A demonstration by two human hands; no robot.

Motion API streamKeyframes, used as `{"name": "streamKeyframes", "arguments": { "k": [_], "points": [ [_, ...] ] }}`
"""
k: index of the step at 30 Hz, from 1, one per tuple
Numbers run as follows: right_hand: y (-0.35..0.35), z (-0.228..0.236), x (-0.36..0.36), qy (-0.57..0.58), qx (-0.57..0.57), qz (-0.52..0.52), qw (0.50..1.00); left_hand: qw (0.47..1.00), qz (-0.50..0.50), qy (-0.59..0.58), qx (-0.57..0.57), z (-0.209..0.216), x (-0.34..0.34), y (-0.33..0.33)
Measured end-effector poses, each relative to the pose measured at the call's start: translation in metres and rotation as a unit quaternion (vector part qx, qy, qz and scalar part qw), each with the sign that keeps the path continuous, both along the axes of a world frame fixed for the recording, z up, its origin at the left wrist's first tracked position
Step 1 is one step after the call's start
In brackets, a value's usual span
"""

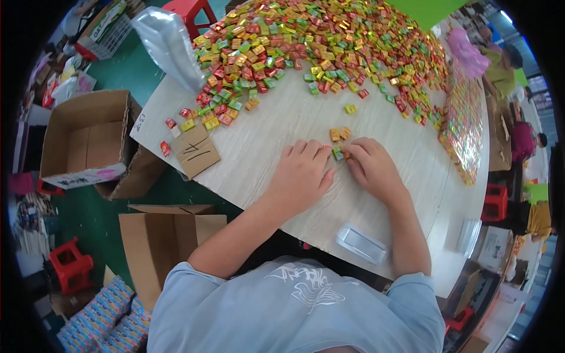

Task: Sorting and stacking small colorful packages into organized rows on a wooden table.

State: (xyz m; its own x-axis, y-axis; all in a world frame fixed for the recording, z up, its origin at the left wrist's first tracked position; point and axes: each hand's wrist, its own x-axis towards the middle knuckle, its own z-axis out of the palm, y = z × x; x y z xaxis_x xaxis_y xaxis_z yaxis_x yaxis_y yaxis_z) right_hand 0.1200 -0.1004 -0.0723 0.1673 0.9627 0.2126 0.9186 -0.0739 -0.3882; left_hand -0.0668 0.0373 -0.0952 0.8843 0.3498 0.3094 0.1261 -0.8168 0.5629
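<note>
On the pale tabletop my left hand rests with fingers bent and thumb apart. A bit of red shows by its index fingertip; what lies beneath the fingers is hidden. My right hand is closed, thumb and fingertips pinched at a small orange packet that they partly cover. Touching or just beside those fingertips is a small green packet, between the two hands. Just beyond it sit a pair of orange packets, and farther off a lone yellow packet.
A large heap of shiny small packets covers the far table. Filled clear packaging lies at the right, a clear plastic tray near me, marked cardboard at left. Open cartons and a red stool stand leftward; people are at right.
</note>
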Motion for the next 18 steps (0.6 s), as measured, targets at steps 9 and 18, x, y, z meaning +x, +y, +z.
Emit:
{"name": "streamKeyframes", "arguments": {
  "k": [9, 18],
  "points": [
    [-0.0015, 0.0029, -0.0075, 0.013, -0.011, 0.033, 0.999, 0.999, -0.021, -0.029, 0.004, -0.0026, 0.0024, 0.0037],
    [-0.0062, -0.0039, -0.0010, 0.018, 0.004, 0.047, 0.999, 0.999, -0.043, -0.008, -0.016, -0.0003, 0.0046, 0.0009]
  ]
}}
